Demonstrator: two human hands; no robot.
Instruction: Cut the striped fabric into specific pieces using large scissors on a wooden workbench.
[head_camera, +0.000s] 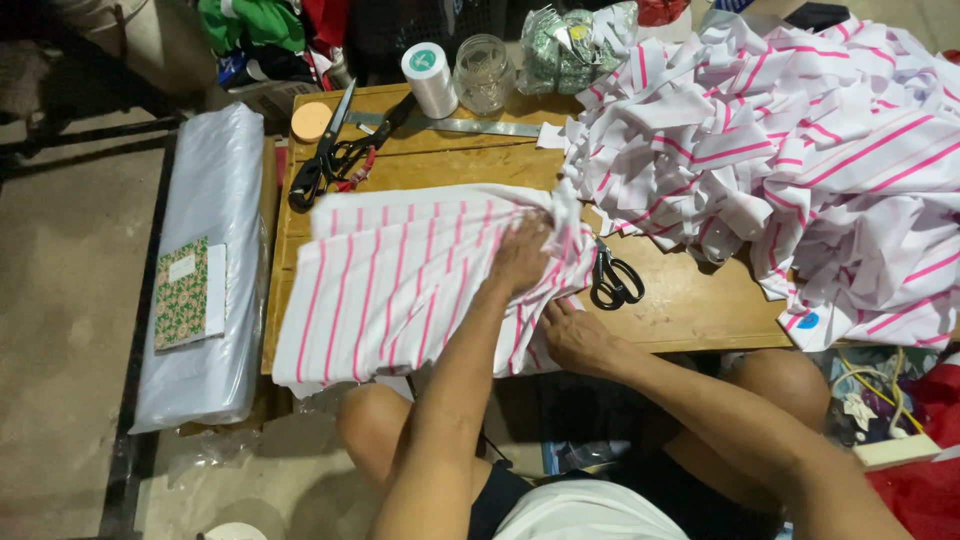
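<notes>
My left hand (522, 255) grips bunched cloth (400, 280), stripes running near-far, bulk lying left of fingers; right hand (572, 335) pinches its near edge, scissors (612, 278) just right.

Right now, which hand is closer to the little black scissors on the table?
The right hand. It rests at the table's near edge just left of the small black scissors, almost touching them. The left hand presses on the striped cloth, farther off to their left.
</notes>
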